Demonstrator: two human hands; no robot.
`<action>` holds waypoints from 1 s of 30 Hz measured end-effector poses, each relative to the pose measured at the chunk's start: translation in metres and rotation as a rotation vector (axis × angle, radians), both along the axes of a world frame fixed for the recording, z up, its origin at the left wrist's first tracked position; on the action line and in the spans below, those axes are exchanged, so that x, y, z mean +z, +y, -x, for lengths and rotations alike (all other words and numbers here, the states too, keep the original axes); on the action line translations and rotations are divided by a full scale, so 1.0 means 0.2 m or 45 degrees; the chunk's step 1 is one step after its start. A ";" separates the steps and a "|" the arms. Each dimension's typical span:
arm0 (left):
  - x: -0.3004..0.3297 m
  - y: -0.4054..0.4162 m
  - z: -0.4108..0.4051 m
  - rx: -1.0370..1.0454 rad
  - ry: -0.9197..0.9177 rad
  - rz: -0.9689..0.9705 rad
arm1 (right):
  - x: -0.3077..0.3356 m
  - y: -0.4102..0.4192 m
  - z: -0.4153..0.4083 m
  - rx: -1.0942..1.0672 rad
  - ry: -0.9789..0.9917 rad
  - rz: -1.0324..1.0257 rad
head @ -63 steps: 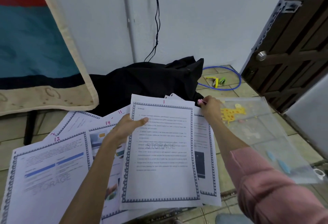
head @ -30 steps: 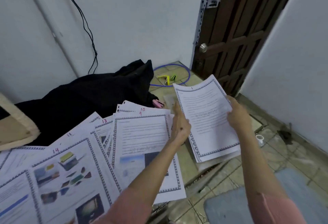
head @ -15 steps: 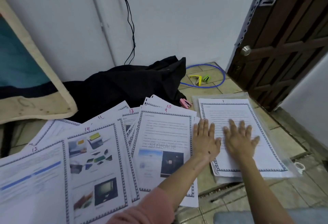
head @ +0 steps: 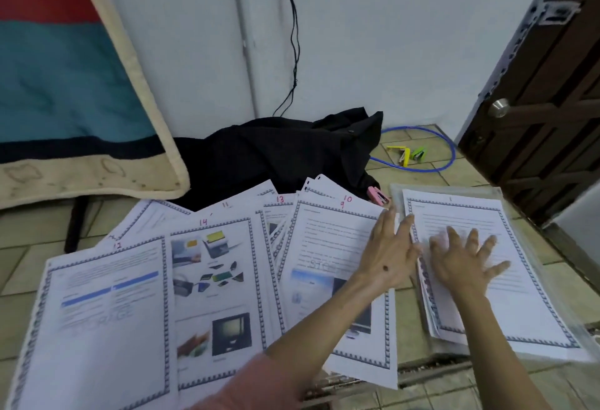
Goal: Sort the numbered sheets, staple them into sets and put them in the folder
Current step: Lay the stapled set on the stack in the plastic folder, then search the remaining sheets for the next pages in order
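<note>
A: Tiled floor by a white wall, brown door at right. Sorted stack lies on the clear folder, long axis running away from the person, page 1 on top.

B: Hands?

A: Right hand flat on the stack, fingers spread (blurred, can't tell how hard it presses). Left hand open too, fingers straight, lying across the gap between the stack's left edge and sheet 9. Neither pinches anything.

B: Next sheets?

A: Loose sheets fan out to the left, marked 9 to 14, overlapping. Left hand is nearer, so I'd guess it reaches that way.

B: Stapler?

A: Pink stapler just beyond the fingertips, between sheet 10 and the folder's far corner. Two more, yellow and green, well apart near a blue cable.

B: Obstructions?

A: Black cloth behind the fan, touching the far sheets. Nothing over the folder except the stack.
</note>
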State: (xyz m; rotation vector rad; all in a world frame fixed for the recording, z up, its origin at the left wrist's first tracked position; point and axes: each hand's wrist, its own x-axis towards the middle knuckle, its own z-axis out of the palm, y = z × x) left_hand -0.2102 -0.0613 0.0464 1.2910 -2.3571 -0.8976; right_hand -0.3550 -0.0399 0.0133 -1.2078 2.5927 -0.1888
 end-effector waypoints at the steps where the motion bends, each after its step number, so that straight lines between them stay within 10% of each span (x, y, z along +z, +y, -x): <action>1: 0.01 0.00 -0.12 0.082 0.012 0.033 | 0.01 -0.02 -0.08 0.043 -0.014 0.042; 13: -0.26 0.11 -1.53 0.949 -0.551 0.029 | -0.04 -0.11 -1.40 1.057 -0.195 0.278; 24: -0.36 0.12 -1.61 0.980 -0.555 0.106 | -0.15 -0.09 -1.48 1.082 -0.007 0.122; 30: -0.38 0.09 -1.64 0.933 -0.509 0.013 | -0.08 -0.09 -1.40 0.634 -1.029 0.747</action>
